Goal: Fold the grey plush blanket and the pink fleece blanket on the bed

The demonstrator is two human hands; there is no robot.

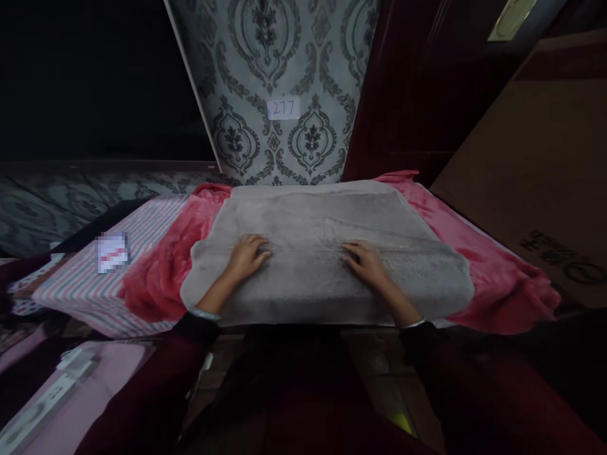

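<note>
1. Grey blanket (303,218) lies broad & mostly flat on the cloth-covered tabletop (90,292), approx. mid-way betw. its L & R edges, reaching from the far edge by the wall to the near edge. Full spread prob. keeps the whole upper face within reach.
2. L hand (245,258) rests on the blanket's L half, nearer the tabletop's near edge than the far one. Grip: apart, thumb clear of the lightly bent fingers; nothing seen clamped.
3. R hand (366,260) mirrors it on the R half. Grip: also apart, fingers loosely curled, no fold visibly pinched. Hands well apart, approx. level, prob. so pressure stays even w/ neither side lifting.
4. Faint creases run nr the R hand & toward the R edge; soft pile prob. marks easily.
5. Red plush cloth (164,278) shows either side of the blanket, seemingly under it, maybe as padding; one pc. or two, can't tell.
6. Striped cloth (156,218) covers the tabletop's L end, prob. as a cover; a small blurred item (112,253) sits there, ID unclear.
</note>
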